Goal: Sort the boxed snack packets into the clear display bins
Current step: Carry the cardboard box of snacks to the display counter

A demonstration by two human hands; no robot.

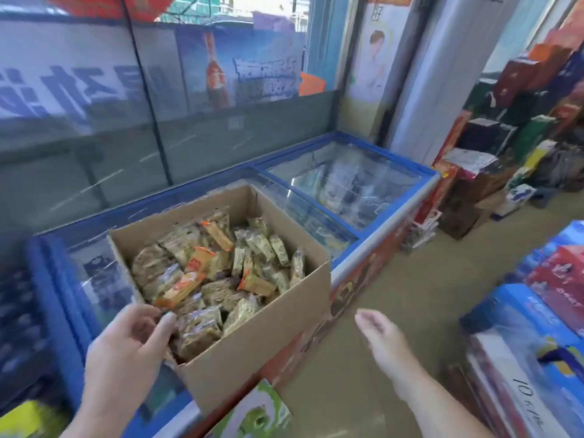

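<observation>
An open cardboard box (271, 327) sits on the glass lid of a blue chest freezer (347, 188). It is full of snack packets (221, 267), mostly clear-wrapped tan ones with a few orange ones. My left hand (126, 346) grips the box's near left corner, thumb inside over the rim, fingers outside. My right hand (384, 339) hangs in the air to the right of the box, over the floor, blurred, fingers together and holding nothing. No clear display bins are in view.
Stacked red and blue drink cartons (543, 311) stand at the right. Piled boxes (505, 147) line the far right wall. A green packet (256, 412) lies at the bottom edge. Bare floor (410, 279) runs between freezer and cartons.
</observation>
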